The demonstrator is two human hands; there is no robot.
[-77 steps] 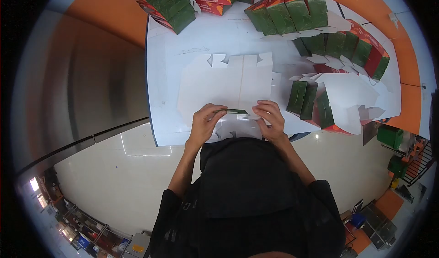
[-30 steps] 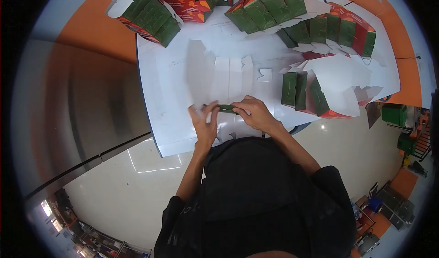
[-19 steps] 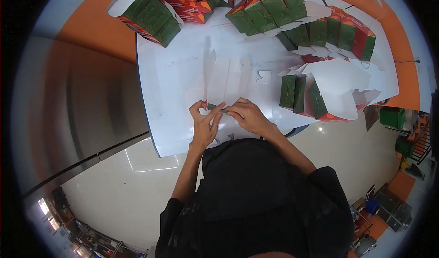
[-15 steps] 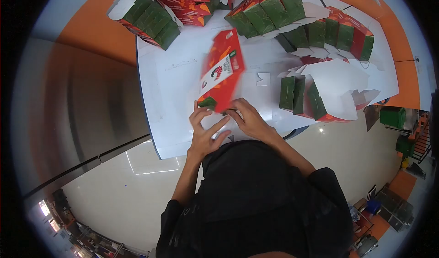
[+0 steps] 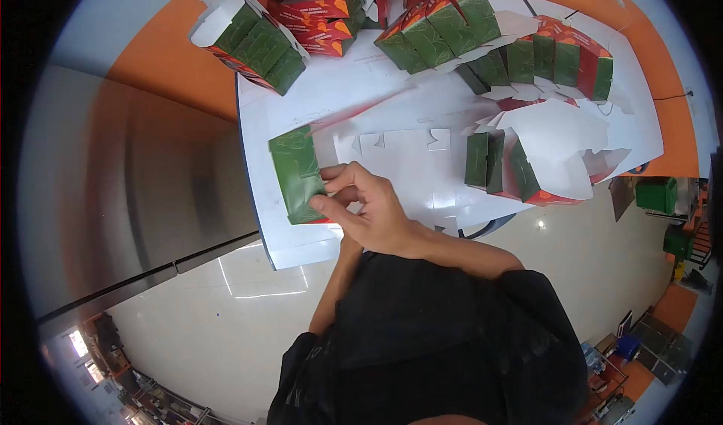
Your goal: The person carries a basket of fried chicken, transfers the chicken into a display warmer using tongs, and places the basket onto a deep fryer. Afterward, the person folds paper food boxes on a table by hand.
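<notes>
A carton box [image 5: 295, 175] with a green end panel and a red edge is held up over the near left part of the table. My right hand [image 5: 370, 208] is closed on the near right edge of this panel, thumb on the green face and fingers bent behind it. Mostly hidden behind the right hand is my left hand [image 5: 348, 246]; its wrist shows, but its fingers cannot be told apart. A blurred red and white flap stretches from the box toward the upper right. Beside the hands, a flat white carton sheet [image 5: 407, 170] with notched tabs lies on the table.
Folded green and red cartons [image 5: 260, 48] stand at the back left, beside stacked red boxes [image 5: 312, 9]. More cartons [image 5: 444, 29] line the back and right, with open white-lined ones [image 5: 520, 161] at the right edge. A metal cabinet [image 5: 166, 176] stands left of the table.
The red carton has turned and moved left, so its green end panel faces up. My right hand has crossed to the left over my left hand, and more of the white sheet shows.
</notes>
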